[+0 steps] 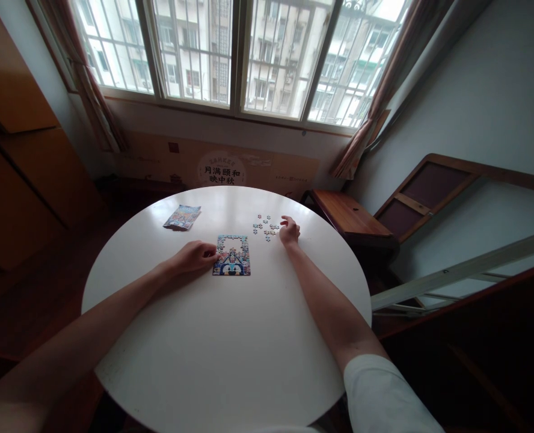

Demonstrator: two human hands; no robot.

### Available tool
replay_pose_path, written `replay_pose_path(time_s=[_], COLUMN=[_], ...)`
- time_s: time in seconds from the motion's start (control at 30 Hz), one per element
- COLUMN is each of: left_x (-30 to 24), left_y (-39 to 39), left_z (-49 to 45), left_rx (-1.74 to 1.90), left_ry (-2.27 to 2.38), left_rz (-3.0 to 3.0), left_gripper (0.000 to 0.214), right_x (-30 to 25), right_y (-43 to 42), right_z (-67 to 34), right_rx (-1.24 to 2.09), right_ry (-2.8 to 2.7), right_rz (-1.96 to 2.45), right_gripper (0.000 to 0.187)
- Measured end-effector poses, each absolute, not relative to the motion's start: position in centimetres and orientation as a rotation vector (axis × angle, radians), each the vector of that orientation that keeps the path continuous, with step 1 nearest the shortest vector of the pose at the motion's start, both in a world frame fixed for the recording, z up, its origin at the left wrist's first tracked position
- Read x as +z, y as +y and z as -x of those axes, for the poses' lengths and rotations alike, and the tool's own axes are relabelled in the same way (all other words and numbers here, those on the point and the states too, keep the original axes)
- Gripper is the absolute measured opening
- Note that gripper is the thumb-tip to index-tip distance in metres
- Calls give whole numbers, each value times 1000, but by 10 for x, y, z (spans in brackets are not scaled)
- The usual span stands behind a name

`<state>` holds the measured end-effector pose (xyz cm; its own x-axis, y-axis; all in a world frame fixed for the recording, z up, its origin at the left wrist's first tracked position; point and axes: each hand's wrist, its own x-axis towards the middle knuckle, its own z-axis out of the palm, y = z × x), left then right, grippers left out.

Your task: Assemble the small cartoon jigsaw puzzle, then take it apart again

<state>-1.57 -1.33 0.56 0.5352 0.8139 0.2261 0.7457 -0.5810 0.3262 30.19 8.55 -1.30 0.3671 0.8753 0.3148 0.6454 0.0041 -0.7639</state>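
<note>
A partly filled jigsaw puzzle [232, 267] lies flat on the white round table, with a cartoon face along its near edge and a pale gap in its upper middle. My left hand [198, 256] is curled at the puzzle's left edge, its fingertips touching that side. To the right of the puzzle, several loose jigsaw pieces [267, 232] are scattered. Beside them rests my right hand [289, 231], with its fingers loosely bent, the index finger stretched out and apart from the thumb. No piece shows in it.
A colourful printed packet [183, 217] lies at the table's back left. The round table [213, 337] stands below a barred window [235, 54]. A wooden bench [350, 213] is behind its right side, and a pale rail [442, 273] runs at the right.
</note>
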Motion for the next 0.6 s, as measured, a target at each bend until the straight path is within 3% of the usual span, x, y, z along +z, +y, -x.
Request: replay_pose_path(time_s=[0.6], left_x=[7], left_y=[-14], left_z=[15], left_rx=[565], left_ry=[1302], left_rz=[-2553], left_gripper=[40], right_x=[-9], right_y=[85], right_z=[-302], right_rx=[293], right_ry=[-1323], right_rz=[1684], right_gripper=[52])
